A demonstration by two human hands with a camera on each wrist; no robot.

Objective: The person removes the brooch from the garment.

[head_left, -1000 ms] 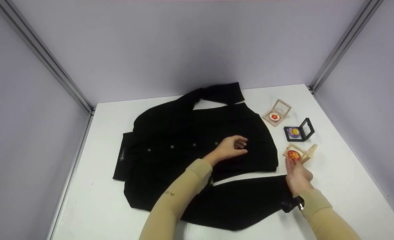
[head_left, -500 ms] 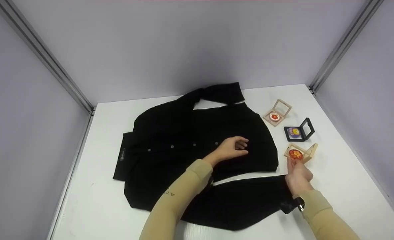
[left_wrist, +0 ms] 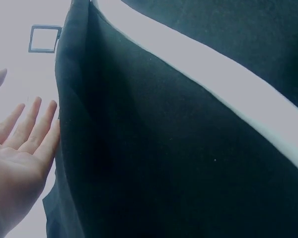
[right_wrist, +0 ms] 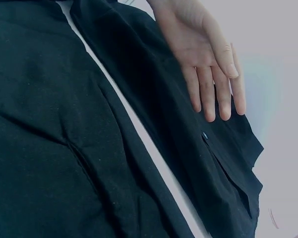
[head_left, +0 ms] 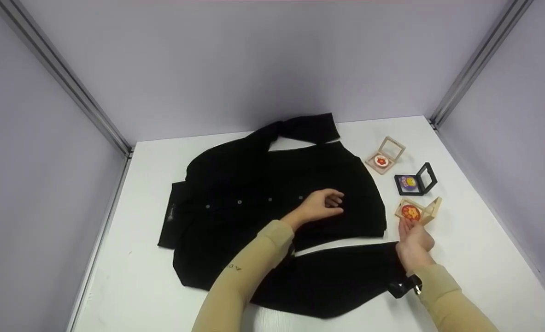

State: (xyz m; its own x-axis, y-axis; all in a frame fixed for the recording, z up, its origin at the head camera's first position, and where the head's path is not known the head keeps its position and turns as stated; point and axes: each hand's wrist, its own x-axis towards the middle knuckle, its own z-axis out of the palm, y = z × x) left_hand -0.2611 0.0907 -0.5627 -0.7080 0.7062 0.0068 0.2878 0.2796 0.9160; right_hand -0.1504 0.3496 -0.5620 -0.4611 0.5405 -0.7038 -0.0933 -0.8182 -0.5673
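A black buttoned shirt [head_left: 281,175] lies spread across the white table, its near sleeve [head_left: 336,276] reaching right. Over the shirt, my left hand [head_left: 319,204] hangs loosely curled and holds nothing; in the left wrist view, that hand [left_wrist: 20,163] has its fingers extended beside black cloth. My right hand [head_left: 414,240] pinches the near edge of a round red-and-yellow badge [head_left: 411,212] at an open light-wood box [head_left: 430,213]. Its thumb is hidden in the head view. In the right wrist view, a hand [right_wrist: 196,44] shows straight fingers above black cloth, without the badge.
An open black box [head_left: 424,191] with a purple-and-yellow badge [head_left: 408,182] stands behind the wooden one. Farther back is an open pinkish wooden box [head_left: 397,150] with a red-and-white badge [head_left: 381,161]. Pale walls [head_left: 272,69] enclose the table [head_left: 125,198].
The red badge has shifted slightly right and away from me with my right hand, further over the box. My left hand stays where it is.
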